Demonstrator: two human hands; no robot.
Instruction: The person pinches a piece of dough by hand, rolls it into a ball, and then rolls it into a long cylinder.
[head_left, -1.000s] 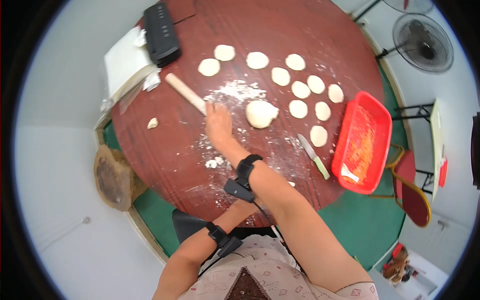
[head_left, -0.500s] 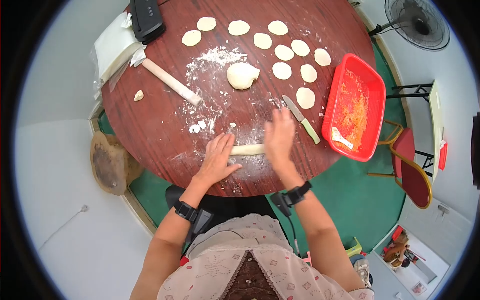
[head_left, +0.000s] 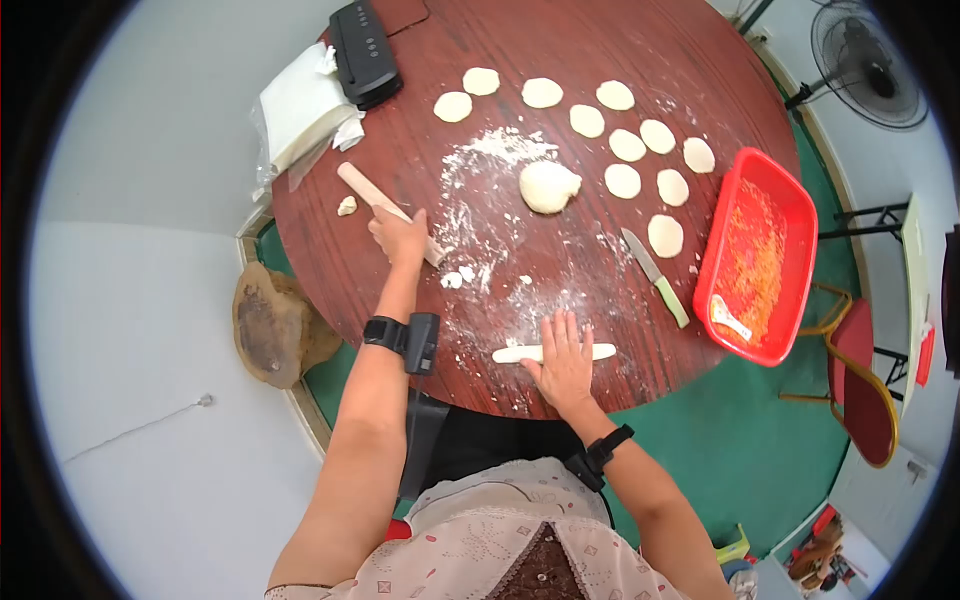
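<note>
My left hand (head_left: 399, 236) is on the wooden rolling pin (head_left: 368, 187) at the left of the table, its fingers curled over the lower half. Near the front edge, my right hand (head_left: 563, 362) lies palm down across the middle of a thin dough roll (head_left: 513, 354), fingers stretched out; both ends of the roll show. A ball of dough (head_left: 548, 187) sits beside scattered flour at the table's middle. To the right of it rests a knife (head_left: 668, 296) with a green handle. Several flat dough rounds (head_left: 622, 181) lie beyond and to the right of the ball.
A red basket (head_left: 708, 270) with orange shredded filling and a white spoon (head_left: 729, 318) stands at the table's right edge. At the back left are a black device (head_left: 362, 55) and white bags (head_left: 300, 110). A small dough scrap (head_left: 347, 206) lies left of the pin.
My left hand has left the dough roll and moved up and left onto the rolling pin. My right hand has come down on the roll, which looks longer. The view has shifted.
</note>
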